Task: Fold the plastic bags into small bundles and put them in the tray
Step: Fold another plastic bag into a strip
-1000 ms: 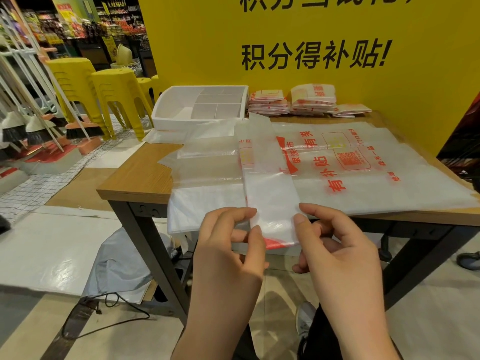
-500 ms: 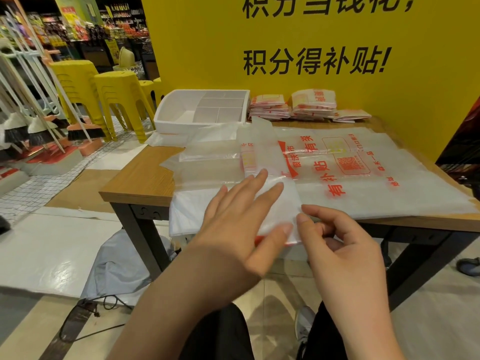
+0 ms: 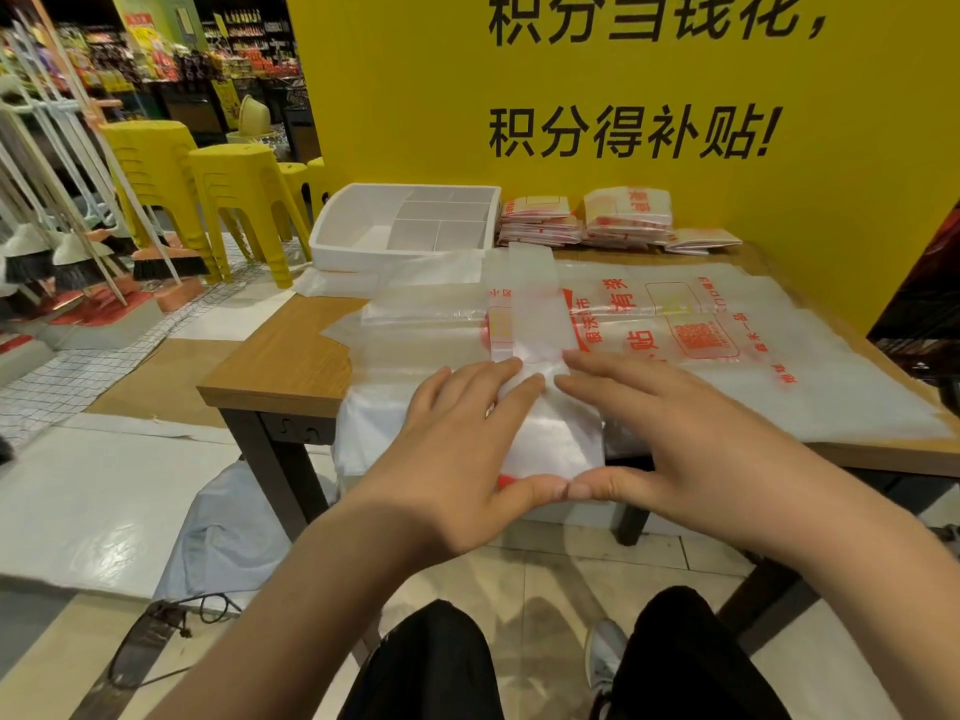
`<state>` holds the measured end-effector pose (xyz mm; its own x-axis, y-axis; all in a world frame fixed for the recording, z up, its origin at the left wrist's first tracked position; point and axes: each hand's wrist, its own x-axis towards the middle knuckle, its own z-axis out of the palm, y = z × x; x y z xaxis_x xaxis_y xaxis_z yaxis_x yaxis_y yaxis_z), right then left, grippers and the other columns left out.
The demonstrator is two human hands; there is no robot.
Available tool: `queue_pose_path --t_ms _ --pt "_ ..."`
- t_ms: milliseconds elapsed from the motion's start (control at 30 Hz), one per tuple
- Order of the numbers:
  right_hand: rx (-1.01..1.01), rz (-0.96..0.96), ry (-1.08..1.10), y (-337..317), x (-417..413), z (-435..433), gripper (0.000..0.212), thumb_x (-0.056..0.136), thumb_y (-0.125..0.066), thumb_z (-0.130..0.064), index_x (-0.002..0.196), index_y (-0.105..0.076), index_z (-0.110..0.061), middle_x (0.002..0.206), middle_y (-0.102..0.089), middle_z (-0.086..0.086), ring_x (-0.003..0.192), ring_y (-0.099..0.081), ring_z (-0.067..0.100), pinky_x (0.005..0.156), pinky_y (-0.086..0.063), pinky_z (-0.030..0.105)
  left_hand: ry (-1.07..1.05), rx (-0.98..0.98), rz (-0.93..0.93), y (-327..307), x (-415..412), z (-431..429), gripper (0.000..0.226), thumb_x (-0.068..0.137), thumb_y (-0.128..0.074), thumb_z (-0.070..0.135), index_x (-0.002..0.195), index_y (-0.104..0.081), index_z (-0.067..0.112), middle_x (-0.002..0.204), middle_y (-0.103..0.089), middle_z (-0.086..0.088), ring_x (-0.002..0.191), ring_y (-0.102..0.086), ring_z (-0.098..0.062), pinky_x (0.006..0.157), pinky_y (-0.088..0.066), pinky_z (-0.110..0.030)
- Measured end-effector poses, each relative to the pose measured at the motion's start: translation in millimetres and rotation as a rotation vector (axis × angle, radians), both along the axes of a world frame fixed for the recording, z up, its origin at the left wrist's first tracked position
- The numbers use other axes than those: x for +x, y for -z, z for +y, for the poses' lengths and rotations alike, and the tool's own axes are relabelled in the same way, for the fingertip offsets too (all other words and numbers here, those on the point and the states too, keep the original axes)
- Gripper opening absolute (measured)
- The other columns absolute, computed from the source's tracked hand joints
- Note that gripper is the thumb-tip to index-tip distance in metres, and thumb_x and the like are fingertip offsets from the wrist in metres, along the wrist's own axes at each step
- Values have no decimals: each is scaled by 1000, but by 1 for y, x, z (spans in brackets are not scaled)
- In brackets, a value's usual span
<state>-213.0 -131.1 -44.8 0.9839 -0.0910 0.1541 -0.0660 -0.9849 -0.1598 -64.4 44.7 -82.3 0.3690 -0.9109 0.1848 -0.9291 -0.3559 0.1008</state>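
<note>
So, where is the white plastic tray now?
The white plastic tray sits at the wooden table's far left in the head view, beside the folded bag stacks.

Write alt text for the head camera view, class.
A person's left hand and right hand press a folded translucent red-printed plastic bag flat on a wooden table. Behind stand a white divided plastic tray and stacks of folded bag bundles.

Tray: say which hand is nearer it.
Left. The left hand presses the bag in front of the tray; the right hand presses it farther right.
</note>
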Motion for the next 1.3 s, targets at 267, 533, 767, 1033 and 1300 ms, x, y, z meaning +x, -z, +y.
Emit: queue_pose_path --t_ms 267,533,767,1033,1300 --pt "-39 -3 -38 26 13 -19 91 77 -48 -81 155 -22 -41 164 -13 -20 150 -13 3 122 -19 30 48 -94 -35 10 16 -1 82 85 -37 72 155 -28 29 159 -28 1 146 -25 -22 120 -22 -43" --pt "-189 -196 -26 46 21 -20 72 80 -65 -53 143 -48 -23 153 -45 5 136 -49 27 106 -43 45 51 -305 -181 26 23 -11 67 84 -71 50 142 -49 24 147 -50 -4 134 -47 -27 110 -39 -46" --pt "-254 -237 -51 51 23 -24 68 81 -71 -41 141 -53 -13 150 -49 12 133 -52 32 106 -43 48 41 -384 -211 29 22 -13 60 84 -75 45 136 -59 20 143 -55 -5 130 -51 -28 108 -39 -45" --pt "-221 -181 -52 50 21 -25 69 84 -64 -36 148 -43 -21 157 -40 6 141 -44 26 115 -33 44 15 -418 -174 29 16 -14 60 83 -78 41 135 -60 19 143 -55 -4 130 -50 -28 108 -38 -43" --pt "-186 -21 -33 31 13 -17 93 83 -66 -57 158 -16 -33 165 -17 -9 151 -14 10 123 2 33 62 -76 -84 7 21 -4 95 80 -76 48 155 -20 36 163 -20 7 147 -15 -17 119 -4 -33"
